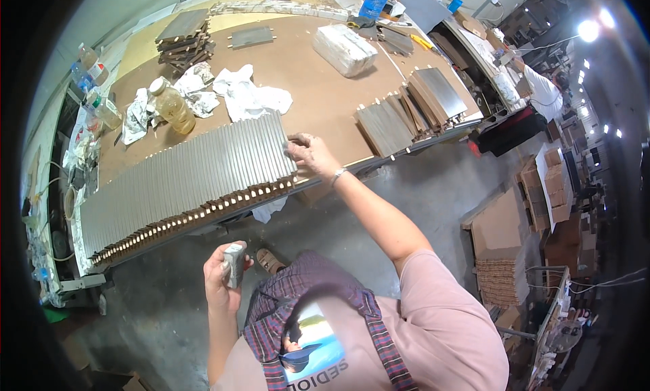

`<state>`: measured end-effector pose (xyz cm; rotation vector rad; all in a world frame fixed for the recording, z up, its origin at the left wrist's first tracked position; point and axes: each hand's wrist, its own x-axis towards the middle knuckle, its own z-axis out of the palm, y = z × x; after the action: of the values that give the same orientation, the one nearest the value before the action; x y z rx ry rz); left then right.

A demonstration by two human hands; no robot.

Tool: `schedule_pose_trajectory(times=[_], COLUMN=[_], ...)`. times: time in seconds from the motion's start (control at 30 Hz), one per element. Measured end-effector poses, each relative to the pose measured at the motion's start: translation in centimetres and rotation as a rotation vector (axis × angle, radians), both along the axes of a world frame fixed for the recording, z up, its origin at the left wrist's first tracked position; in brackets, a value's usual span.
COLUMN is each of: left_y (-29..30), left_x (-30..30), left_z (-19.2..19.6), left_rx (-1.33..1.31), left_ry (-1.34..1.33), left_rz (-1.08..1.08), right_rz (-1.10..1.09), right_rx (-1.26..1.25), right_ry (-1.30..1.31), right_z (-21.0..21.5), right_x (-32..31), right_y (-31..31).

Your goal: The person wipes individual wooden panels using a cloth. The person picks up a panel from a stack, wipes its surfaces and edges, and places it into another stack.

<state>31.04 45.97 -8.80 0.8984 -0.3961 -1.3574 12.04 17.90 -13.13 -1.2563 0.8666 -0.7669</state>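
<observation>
Closest to me is my left hand (222,277), held low over the grey concrete floor (420,194) with the fingers curled tight around a small grey block (234,264). Could be a sanding pad, honestly can't tell from here. It sits upright in my fist, well short of the bench.

My right hand (308,154) is stretched out to the near edge of the workbench (305,73), fingers bent and pressing on the right end of a long row of grey slats (189,174). I'm touching the last slat, not really gripping anything. The slats are packed side by side on edge, running left along the near edge of the bench, with little wooden pegs sticking out toward me.

Further right there's a fanned-out batch of grey panels (413,106), leaning on each other. Behind the slat row on the left: a plastic bottle of yellowish liquid (172,106), and some crumpled white rags (247,96) just beside it. Far left is a dark stack of panels (184,39), and toward the far middle a white wrapped bundle (344,49). Cardboard piles (501,255) sit on the floor to my right.
</observation>
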Motion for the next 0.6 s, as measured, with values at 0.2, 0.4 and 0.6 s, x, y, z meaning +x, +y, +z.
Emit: schedule_pose_trajectory(times=[0.2,0.4,0.6], left_y=[-0.1,-1.2,-4.9], left_x=[2.2,2.2,-0.3], left_z=[-0.9,-0.7,0.9], left_rx=[-0.013,0.032,0.025], left_ry=[0.018,0.009,0.100], left_rz=[0.000,0.013,0.061], right_rz=[-0.072,-0.102,-0.198], right_rx=[0.027,0.218,0.389], right_ry=[0.226,0.239,-0.106], right_z=[1.0,-0.4,-1.8], right_x=[-0.8,-3.1,-6.4], right_y=[-0.1,-1.1,-3.4])
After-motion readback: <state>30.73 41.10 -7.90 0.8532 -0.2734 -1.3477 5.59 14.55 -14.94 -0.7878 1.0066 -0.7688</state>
